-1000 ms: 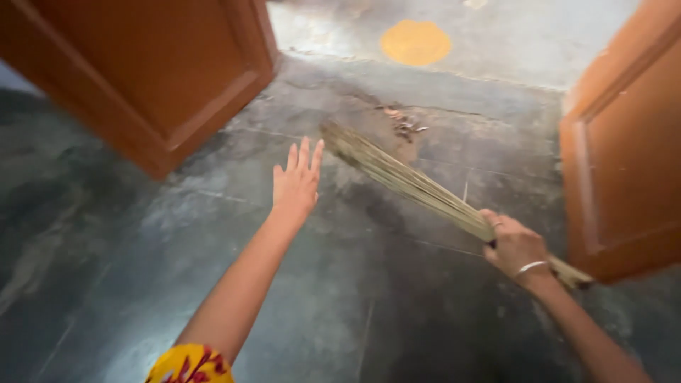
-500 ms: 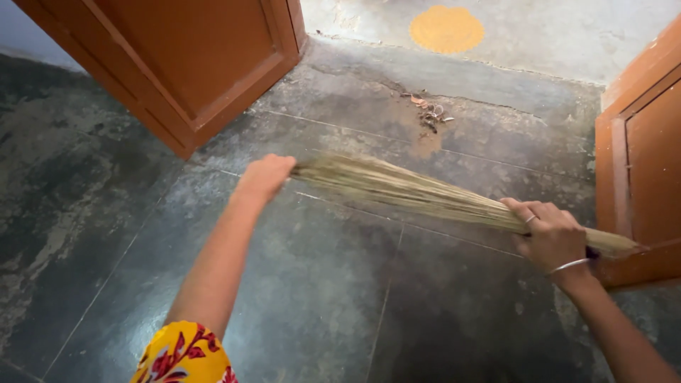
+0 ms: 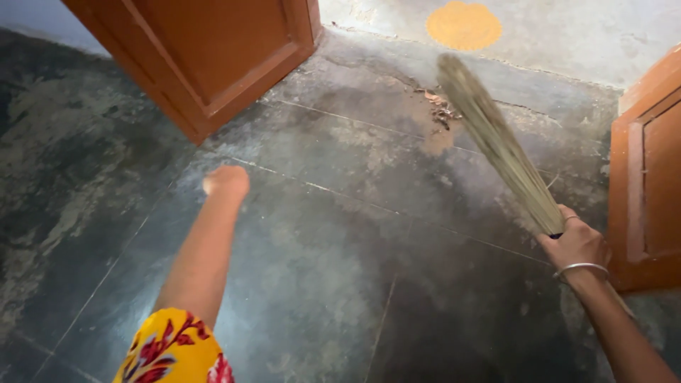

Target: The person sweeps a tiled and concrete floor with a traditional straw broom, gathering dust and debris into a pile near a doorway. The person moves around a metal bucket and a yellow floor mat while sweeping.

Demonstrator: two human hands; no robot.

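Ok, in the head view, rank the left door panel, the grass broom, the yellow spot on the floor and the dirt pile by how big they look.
1. Left door panel
2. Grass broom, though it is nearer the camera
3. Yellow spot
4. Dirt pile, smallest, about level with the broom tip

Dark floor (image 3: 340,234) lies open between the hands. Door (image 3: 213,57) blocks far left, door panel (image 3: 649,184) right; debris (image 3: 441,110) sits far, by the broom (image 3: 504,149).
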